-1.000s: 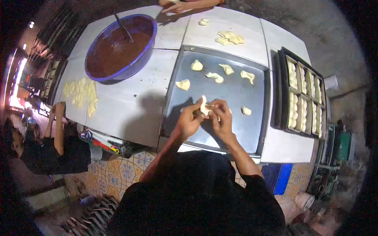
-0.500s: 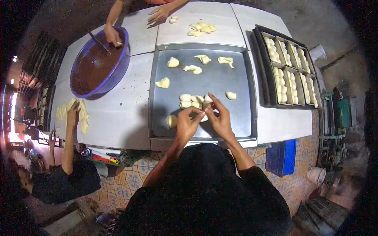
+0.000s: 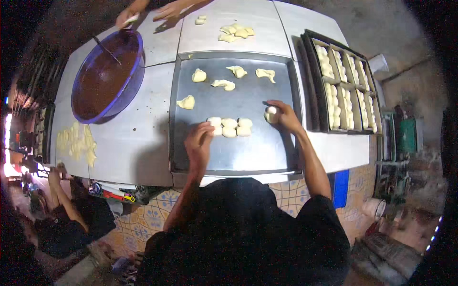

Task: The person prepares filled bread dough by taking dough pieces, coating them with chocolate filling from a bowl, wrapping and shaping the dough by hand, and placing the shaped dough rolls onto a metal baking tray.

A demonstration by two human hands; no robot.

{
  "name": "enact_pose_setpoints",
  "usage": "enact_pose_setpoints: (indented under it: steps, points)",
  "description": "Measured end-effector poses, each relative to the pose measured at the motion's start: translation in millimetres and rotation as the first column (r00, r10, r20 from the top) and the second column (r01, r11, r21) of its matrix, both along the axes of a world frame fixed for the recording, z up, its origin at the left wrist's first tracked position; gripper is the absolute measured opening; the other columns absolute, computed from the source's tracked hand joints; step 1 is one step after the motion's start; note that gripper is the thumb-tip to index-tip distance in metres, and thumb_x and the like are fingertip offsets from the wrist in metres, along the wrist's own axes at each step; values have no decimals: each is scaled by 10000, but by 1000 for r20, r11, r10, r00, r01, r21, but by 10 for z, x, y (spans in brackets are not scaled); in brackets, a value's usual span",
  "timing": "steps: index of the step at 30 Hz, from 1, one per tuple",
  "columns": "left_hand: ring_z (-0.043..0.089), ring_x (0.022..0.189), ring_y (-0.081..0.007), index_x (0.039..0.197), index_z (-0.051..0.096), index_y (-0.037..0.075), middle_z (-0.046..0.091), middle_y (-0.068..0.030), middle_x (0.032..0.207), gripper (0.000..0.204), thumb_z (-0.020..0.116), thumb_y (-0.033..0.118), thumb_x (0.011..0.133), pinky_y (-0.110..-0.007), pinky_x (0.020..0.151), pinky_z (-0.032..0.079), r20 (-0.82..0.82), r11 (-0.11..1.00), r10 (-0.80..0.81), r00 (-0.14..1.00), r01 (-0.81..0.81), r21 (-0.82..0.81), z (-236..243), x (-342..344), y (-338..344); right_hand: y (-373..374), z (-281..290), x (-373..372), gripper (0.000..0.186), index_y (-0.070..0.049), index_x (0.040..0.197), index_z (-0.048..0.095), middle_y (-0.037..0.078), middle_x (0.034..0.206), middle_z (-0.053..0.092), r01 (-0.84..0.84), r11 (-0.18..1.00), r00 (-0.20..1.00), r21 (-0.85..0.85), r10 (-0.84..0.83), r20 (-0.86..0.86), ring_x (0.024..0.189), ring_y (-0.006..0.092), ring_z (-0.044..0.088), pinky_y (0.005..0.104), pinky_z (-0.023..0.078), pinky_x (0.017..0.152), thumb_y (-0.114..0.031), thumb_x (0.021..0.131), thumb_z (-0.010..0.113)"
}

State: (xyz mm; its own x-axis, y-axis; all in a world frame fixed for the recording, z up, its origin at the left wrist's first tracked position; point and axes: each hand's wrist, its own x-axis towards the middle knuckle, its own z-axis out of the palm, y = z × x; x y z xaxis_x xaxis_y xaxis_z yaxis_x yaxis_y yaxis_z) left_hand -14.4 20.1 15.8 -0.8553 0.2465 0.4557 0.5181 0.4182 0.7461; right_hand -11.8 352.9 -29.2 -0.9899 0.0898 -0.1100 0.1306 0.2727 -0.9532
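A shallow metal baking tray (image 3: 238,155) lies in front of me. Near its middle, small pale dough balls (image 3: 230,126) sit tightly together in two short rows. My left hand (image 3: 196,143) has its fingers curled and pressed against the left end of these rows; part of the end ball is hidden behind the fingertips. Over the tray's right side, my right hand (image 3: 285,119) grips a dough piece (image 3: 270,114) between thumb and fingers. Several loose, uneven dough pieces (image 3: 223,85) are scattered across the far half and left side of the tray.
Left of the tray stands a purple basin (image 3: 136,90) of brown filling with a utensil in it. A co-worker's hands (image 3: 167,10) are at the far edge, one holding dough. Flattened dough (image 3: 76,143) lies at left. Compartmented dark tins (image 3: 343,90) with dough stand at right.
My hands have parted: the left has moved to the left end of the dough rows, the right to the loose piece at right. The co-worker's hand has left the basin. Another hand has left the flattened dough.
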Motion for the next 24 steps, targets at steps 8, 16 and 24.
enact_pose_setpoints:
  steps: [8,16,24]
  points:
    - [596,858,-168,891,595,-4,616,-75,869,97,602,61,819,-296,787,476,587,744,176,790,-497,446,-255,214,-737,-333,140,-82,338,-14,1005,611,193,929,596,66,832,985,551,33,-167,902,359,579,396,471,812,-69,679,678]
    - [609,830,-173,938,590,-23,610,-94,867,109,557,48,861,-307,800,493,551,807,153,820,-426,409,-130,151,-804,-737,202,-527,581,-26,1208,531,257,1258,436,196,696,951,691,36,-307,1164,440,397,501,343,984,-244,710,737]
    - [607,863,-175,942,611,8,638,-55,891,123,577,105,873,-317,819,477,158,932,135,978,-180,315,-370,161,-960,-2439,177,246,374,-72,1119,586,189,1211,505,-486,576,631,657,751,-192,1085,384,480,432,421,934,-91,751,652]
